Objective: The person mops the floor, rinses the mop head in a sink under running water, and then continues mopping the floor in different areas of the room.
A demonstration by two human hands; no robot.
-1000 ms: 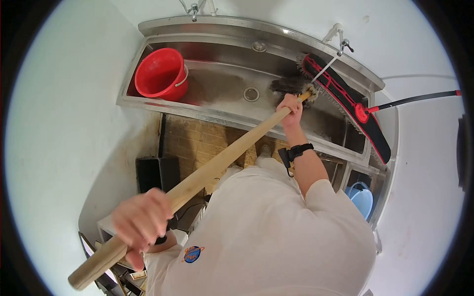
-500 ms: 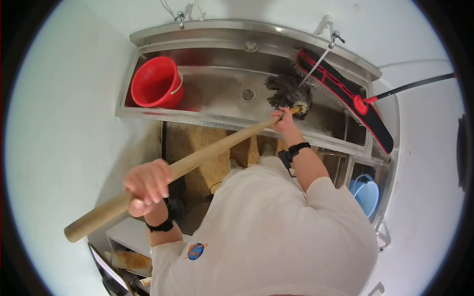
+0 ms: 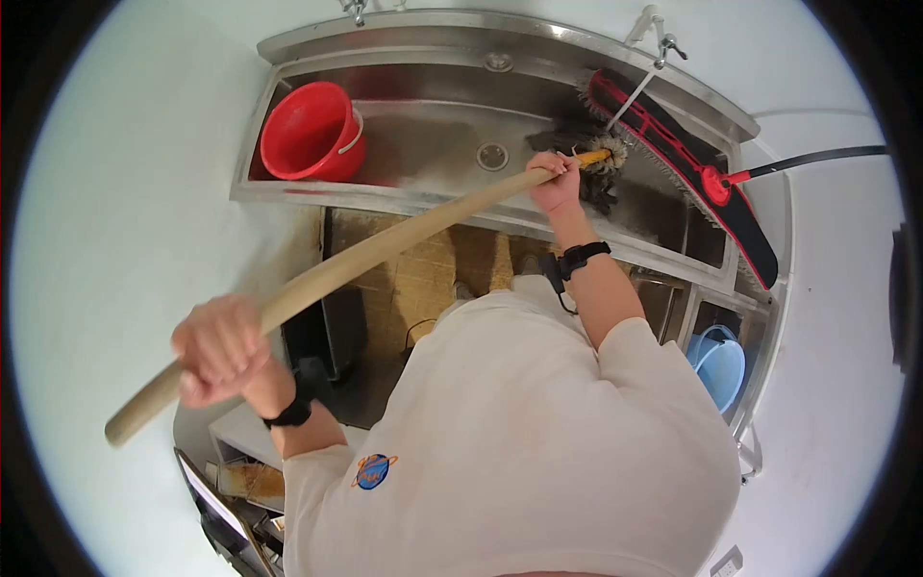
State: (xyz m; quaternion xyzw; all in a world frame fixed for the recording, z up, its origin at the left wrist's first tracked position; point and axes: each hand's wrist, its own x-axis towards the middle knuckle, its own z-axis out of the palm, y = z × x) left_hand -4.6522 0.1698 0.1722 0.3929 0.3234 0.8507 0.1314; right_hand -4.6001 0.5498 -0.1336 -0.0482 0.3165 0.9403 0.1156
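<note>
Both my hands are closed round the wooden handle of a mop (image 3: 385, 250), which slants from lower left up to the sink. My left hand (image 3: 221, 348) grips near the handle's free end. Lower down the handle, close to the mop head, is my right hand (image 3: 556, 183), above the sink's front edge. Dark, wet-looking strands of the mop head (image 3: 601, 192) lie in the sink, with a pale tuft on top beside the yellow end of the handle. A thin stream of water (image 3: 632, 99) runs from the right tap (image 3: 665, 48) down to the mop head.
A red bucket (image 3: 310, 133) stands at the left in the metal sink (image 3: 423, 144). A wide red and black broom (image 3: 687, 168) lies across its right end. Below right is a blue bucket (image 3: 717, 370). A second tap (image 3: 356, 12) is on the wall at the left.
My left hand has moved left and up with the handle's end. The mop head has shifted right and turned, showing more of its pale tuft. The view has tilted slightly.
</note>
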